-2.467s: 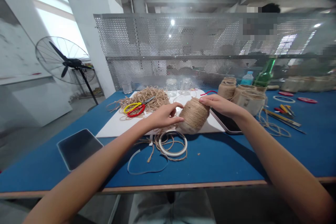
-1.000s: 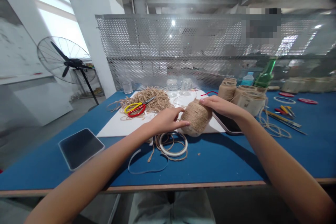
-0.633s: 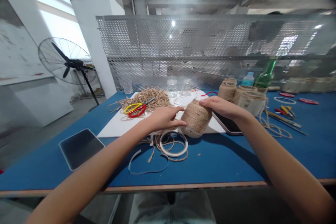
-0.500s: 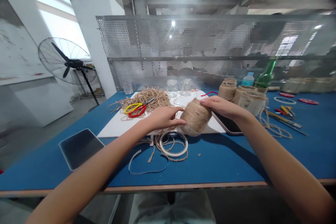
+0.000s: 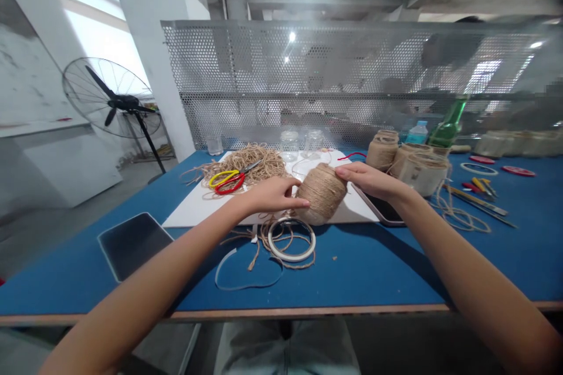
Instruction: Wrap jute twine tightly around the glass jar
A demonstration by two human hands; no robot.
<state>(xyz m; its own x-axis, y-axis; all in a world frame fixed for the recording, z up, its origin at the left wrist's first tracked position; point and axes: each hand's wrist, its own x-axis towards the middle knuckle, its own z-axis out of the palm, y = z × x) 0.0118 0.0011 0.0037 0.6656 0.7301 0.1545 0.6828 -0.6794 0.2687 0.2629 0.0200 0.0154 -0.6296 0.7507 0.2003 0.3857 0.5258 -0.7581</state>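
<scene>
A glass jar wrapped in jute twine (image 5: 323, 192) is tilted between my two hands, above the front of the white board (image 5: 187, 211). My left hand (image 5: 279, 194) grips its left end, with the thumb low and the fingers partly hidden behind. At the upper right end, my right hand (image 5: 367, 179) closes its thumb and fingers on the jar. Just below lie a roll of white tape (image 5: 272, 243) and loose strands of twine (image 5: 251, 263). Behind my left hand, red-and-yellow scissors (image 5: 231, 181) rest on a heap of twine (image 5: 259, 158).
Two clear jars (image 5: 289, 143) stand at the back by a perforated metal screen (image 5: 246, 70). Twine-wrapped jars (image 5: 382, 150), a green bottle (image 5: 448, 123) and brushes (image 5: 477, 202) are at right. A dark tablet (image 5: 134, 246) lies at left; a phone (image 5: 382, 211) is under my right wrist.
The wrapped jar has shifted slightly left and tipped a little in my hands. Both hands keep hold of it.
</scene>
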